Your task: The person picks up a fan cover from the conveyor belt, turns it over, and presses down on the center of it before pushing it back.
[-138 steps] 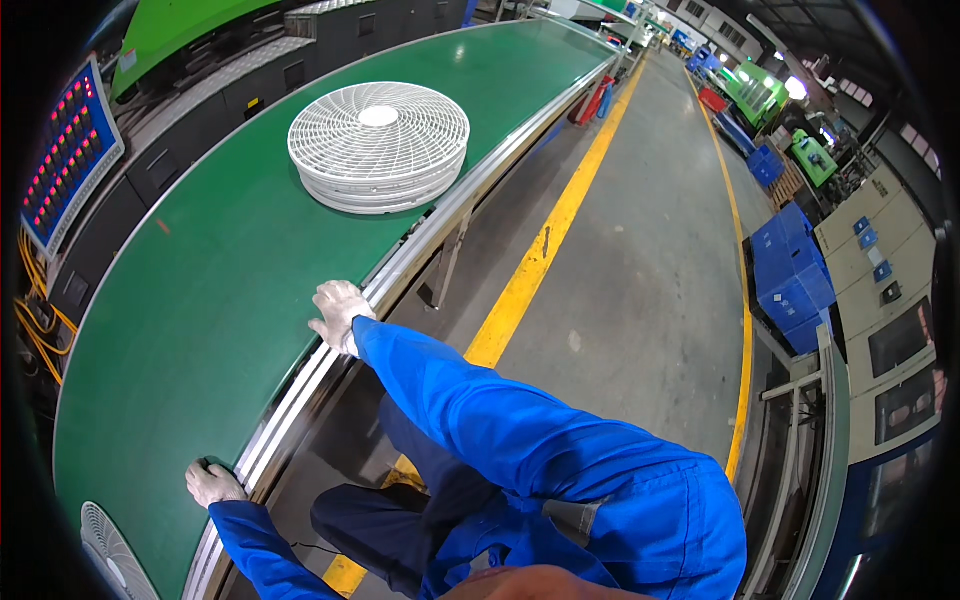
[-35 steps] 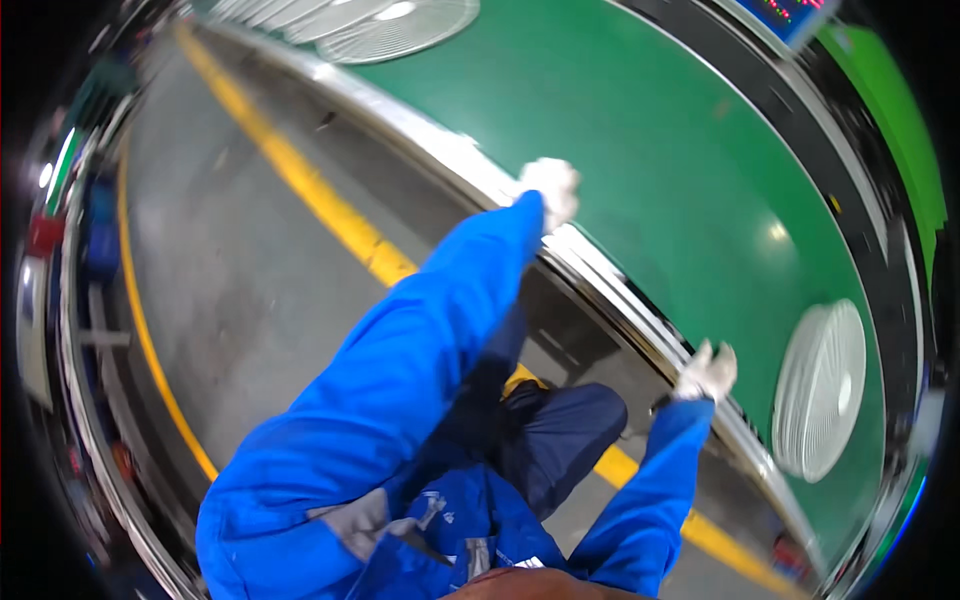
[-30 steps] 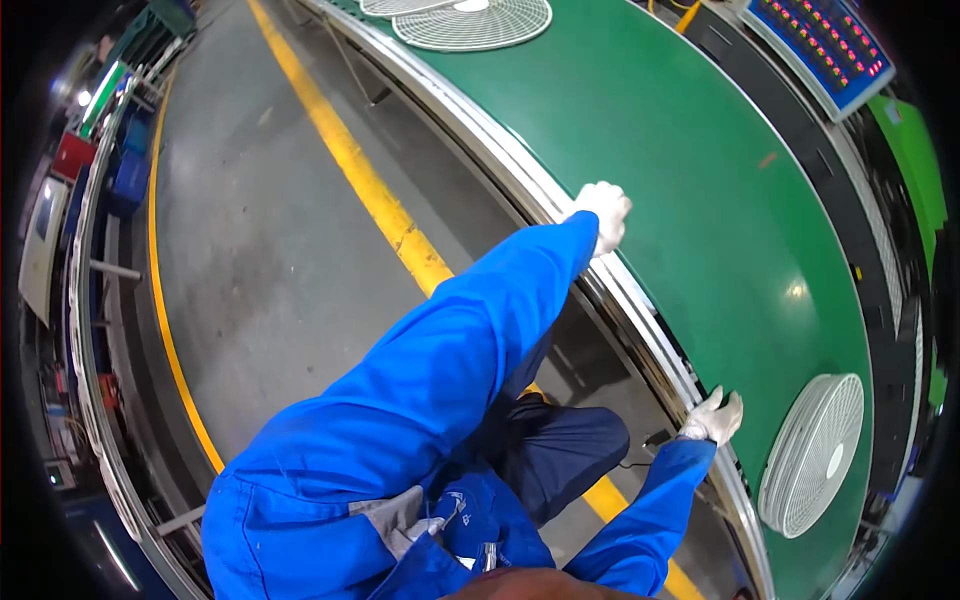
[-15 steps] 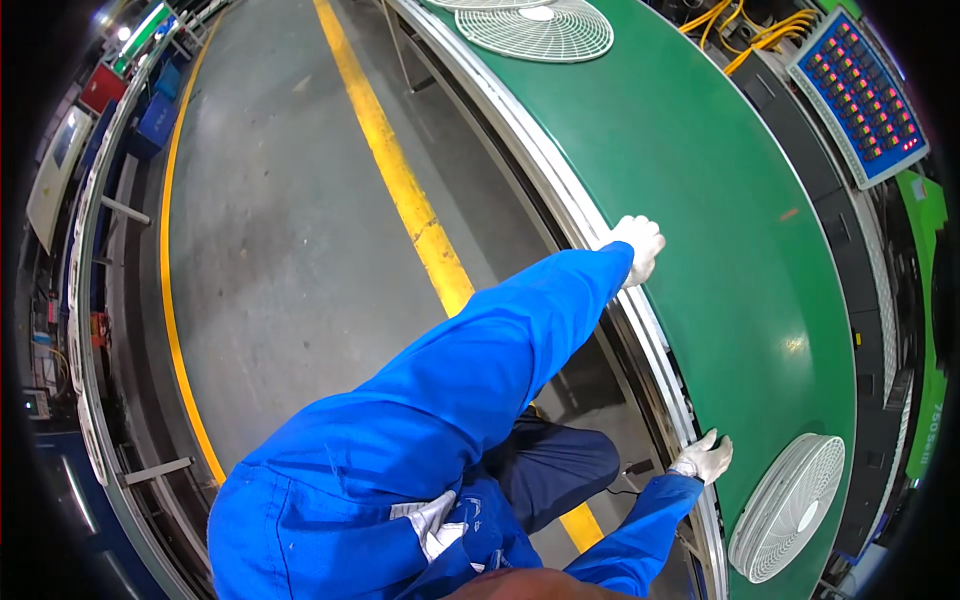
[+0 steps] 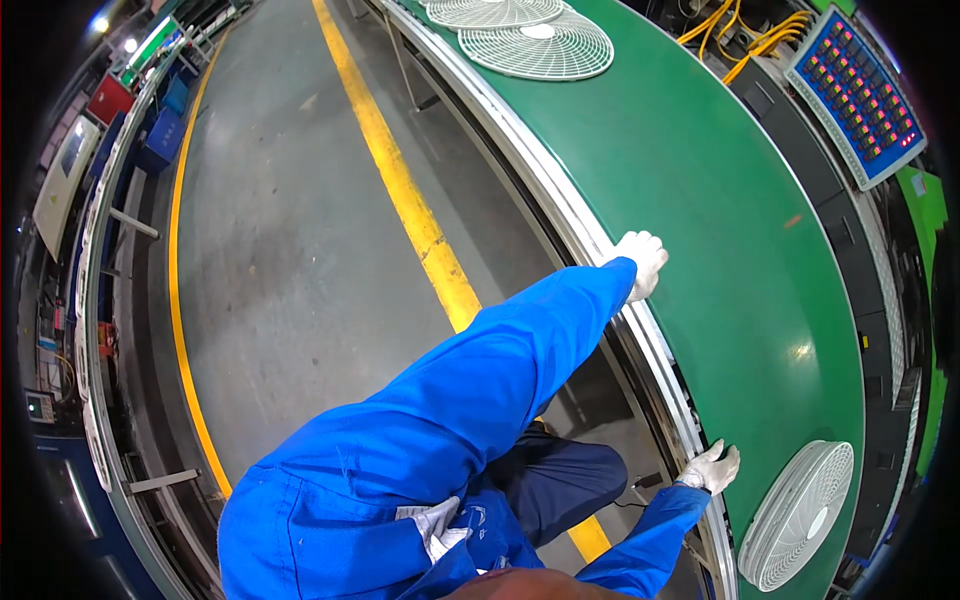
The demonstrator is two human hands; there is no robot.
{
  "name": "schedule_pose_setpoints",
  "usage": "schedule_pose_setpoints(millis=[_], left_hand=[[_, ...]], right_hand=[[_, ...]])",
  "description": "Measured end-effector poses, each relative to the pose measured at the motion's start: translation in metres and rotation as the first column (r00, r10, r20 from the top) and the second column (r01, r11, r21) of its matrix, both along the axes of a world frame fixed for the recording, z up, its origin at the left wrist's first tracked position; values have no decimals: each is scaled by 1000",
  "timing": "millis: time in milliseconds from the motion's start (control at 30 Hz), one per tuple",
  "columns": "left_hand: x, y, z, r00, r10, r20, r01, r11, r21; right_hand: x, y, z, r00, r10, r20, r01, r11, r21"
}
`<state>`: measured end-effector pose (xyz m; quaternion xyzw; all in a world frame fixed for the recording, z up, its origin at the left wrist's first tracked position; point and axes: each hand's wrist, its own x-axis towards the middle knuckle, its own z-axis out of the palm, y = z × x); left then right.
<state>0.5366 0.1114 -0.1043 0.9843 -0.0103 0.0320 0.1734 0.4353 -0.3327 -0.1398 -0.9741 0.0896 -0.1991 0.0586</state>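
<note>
My left hand [image 5: 640,262], in a white glove, curls over the metal rim [image 5: 560,215] of a green conveyor belt [image 5: 720,220], arm stretched out in a blue sleeve. My right hand [image 5: 712,466], also gloved, rests on the same rim closer to me, fingers spread. A white round fan guard [image 5: 800,512] lies on the belt just beyond my right hand. Two more white fan guards [image 5: 540,45] lie overlapping far up the belt.
A panel of red and green lights [image 5: 855,95] and yellow cables [image 5: 740,35] sit behind the belt. A yellow line [image 5: 400,180] runs along the grey floor on my left. Blue bins [image 5: 160,130] and racks stand beyond it.
My view has swung and tilted, so the belt now sits on the right. Both hands have stayed on the rim. The fan guard near my right hand shows lower in view.
</note>
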Motion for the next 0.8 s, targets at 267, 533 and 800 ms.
schedule_pose_setpoints(millis=[267, 533, 800], left_hand=[[1, -2, 1, 1000, -5, 7, 5, 1000, 13], [-15, 5, -2, 999, 8, 42, -8, 1000, -2], [41, 30, -37, 839, -544, 2, 542, 835, -98]], right_hand=[[1, 1, 1, 1000, -9, 14, 9, 1000, -29], [-9, 7, -1, 1000, 11, 5, -11, 1000, -19], [-3, 10, -14, 990, -78, 119, -91, 296, 951]])
